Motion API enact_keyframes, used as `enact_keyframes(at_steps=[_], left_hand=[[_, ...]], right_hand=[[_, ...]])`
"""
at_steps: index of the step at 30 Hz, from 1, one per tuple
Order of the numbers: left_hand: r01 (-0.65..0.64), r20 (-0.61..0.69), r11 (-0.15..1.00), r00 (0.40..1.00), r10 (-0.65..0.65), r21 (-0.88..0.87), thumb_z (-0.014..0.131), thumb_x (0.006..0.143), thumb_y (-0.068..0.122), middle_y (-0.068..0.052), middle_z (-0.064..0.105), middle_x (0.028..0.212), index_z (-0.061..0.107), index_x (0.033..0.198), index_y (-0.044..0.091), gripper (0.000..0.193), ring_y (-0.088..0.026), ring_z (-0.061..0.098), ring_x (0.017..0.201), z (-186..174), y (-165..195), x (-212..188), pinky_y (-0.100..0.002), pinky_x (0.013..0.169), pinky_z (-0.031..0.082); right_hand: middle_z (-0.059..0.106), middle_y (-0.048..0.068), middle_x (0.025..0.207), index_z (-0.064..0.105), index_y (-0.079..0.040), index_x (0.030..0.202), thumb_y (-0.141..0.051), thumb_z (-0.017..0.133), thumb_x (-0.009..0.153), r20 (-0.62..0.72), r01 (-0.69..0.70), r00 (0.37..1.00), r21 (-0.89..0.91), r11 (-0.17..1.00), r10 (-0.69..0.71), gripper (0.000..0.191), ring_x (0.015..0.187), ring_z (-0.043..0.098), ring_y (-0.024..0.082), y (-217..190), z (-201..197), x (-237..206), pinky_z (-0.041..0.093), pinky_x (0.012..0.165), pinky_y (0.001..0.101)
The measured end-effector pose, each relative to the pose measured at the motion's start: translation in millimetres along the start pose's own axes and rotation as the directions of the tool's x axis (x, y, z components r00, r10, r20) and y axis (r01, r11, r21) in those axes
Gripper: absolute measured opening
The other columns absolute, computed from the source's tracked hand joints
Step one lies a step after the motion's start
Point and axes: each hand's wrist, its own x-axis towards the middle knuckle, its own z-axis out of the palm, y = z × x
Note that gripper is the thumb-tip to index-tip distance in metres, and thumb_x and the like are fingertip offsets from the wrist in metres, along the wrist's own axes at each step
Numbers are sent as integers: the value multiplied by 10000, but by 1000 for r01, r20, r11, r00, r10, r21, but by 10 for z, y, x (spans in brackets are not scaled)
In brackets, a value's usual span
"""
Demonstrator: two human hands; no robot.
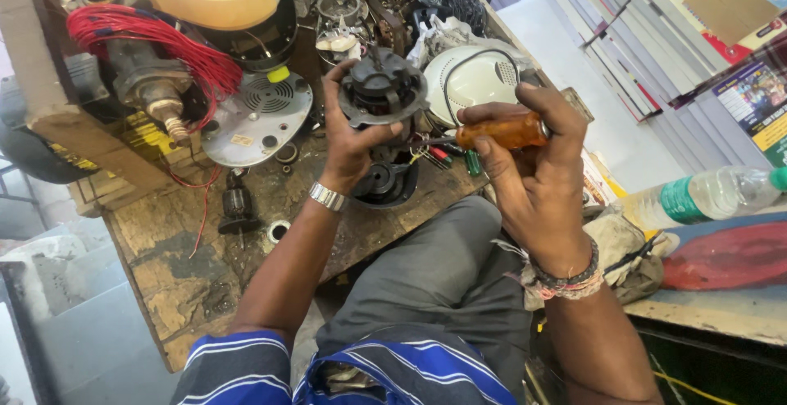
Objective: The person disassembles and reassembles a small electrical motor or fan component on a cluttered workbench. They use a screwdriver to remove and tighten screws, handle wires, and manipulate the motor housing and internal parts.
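Work is sitting midway: left hand [348, 138] is gripping the dark motor housing [382, 92] closed-fisted, right hand [533, 159] is clenching an amber-handled screwdriver [500, 133] against it; loose parts are littering the desk [176, 282].

The left hand [348, 138] is holding a motor part [381, 93] above the middle of the tabletop [176, 290], and the right hand [533, 159] is holding a screwdriver [500, 132] just to the right of it. A small rotor [238, 208] is standing near the front edge, left of the left wrist. A round cover [471, 77] is lying behind the screwdriver, towards the right edge. A bottle [705, 196] is lying well apart, off the tabletop to the right.
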Motion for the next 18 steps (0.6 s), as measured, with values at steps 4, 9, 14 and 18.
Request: enact_keyframes(at_steps=[4,9,14,18], left_hand=[[-15,-66,997,998,20,79,906,653,176,-140,562,1392,378,1481,100,985,-303,595,1326,-175,-37,5,-416,1198,485],[9,-197,1000,980,-14,-27,869,681,161,-95,542,1346,407,1450,112,899,-269,575,1278,-373,-14,-2,-429,1142,520],[-57,-237,960,971,-10,-273,793,819,94,-89,610,1250,473,1418,68,679,-252,631,1160,-407,51,-10,-420,1060,564],[-48,-299,921,951,-76,-388,754,866,67,-87,629,1167,486,1398,59,596,-236,658,1046,-373,104,48,-406,957,598]], right_hand=[[626,192,1303,321,-112,1463,91,633,1103,-79,-11,997,-60,998,6,518,1198,702,270,-38,-224,-237,607,1055,363],[667,131,1255,538,-51,1316,75,749,974,-172,-170,980,-448,877,102,421,1137,723,266,293,-643,-636,585,946,339],[679,123,1261,671,-182,1197,-2,710,860,89,83,996,-829,552,-16,384,1001,675,344,1142,-380,-1068,550,789,447],[633,150,1203,701,-243,1267,-49,624,829,241,127,955,-855,503,170,485,970,643,337,1719,14,-1222,511,732,444]])
